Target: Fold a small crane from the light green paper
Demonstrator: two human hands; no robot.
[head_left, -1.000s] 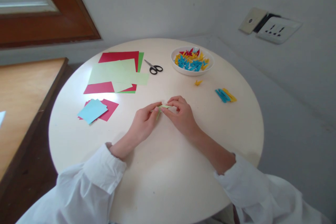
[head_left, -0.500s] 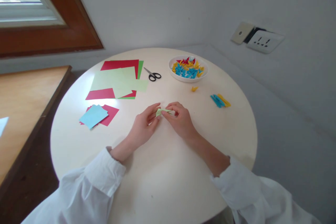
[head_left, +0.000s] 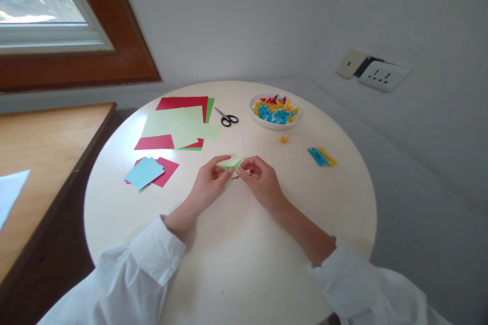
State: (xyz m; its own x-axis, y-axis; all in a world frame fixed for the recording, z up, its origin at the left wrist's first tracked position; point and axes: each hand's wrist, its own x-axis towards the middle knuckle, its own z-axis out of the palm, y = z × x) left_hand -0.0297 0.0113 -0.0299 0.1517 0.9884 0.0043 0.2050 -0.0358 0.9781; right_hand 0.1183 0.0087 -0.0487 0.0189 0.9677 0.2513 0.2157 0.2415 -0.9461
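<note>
A small piece of light green folded paper point(head_left: 231, 163) is held between both hands just above the white table. My left hand point(head_left: 210, 180) pinches its left side between thumb and fingers. On the other side, my right hand point(head_left: 263, 180) grips the paper's right edge with thumb and fingertips. Folded flaps point outward, and the fingers cover part of the paper. Beyond the right hand lies one yellow folded-paper figure point(head_left: 285, 139). To the left of my left hand is a stack of light blue squares point(head_left: 144, 173) on top of dark pink squares point(head_left: 170, 171).
On the round white table point(head_left: 244, 264), red and green paper sheets point(head_left: 173, 121) overlap at the back left, beside black-handled scissors point(head_left: 227, 119). A white oval dish point(head_left: 263, 123) holds many coloured folded figures. Blue and yellow folded strips point(head_left: 322, 156) lie at the right.
The green paper has been turned and its flaps spread wider, showing more of its surface. Both hands still hold it. The whole view has shifted slightly, with the table lower in the picture.
</note>
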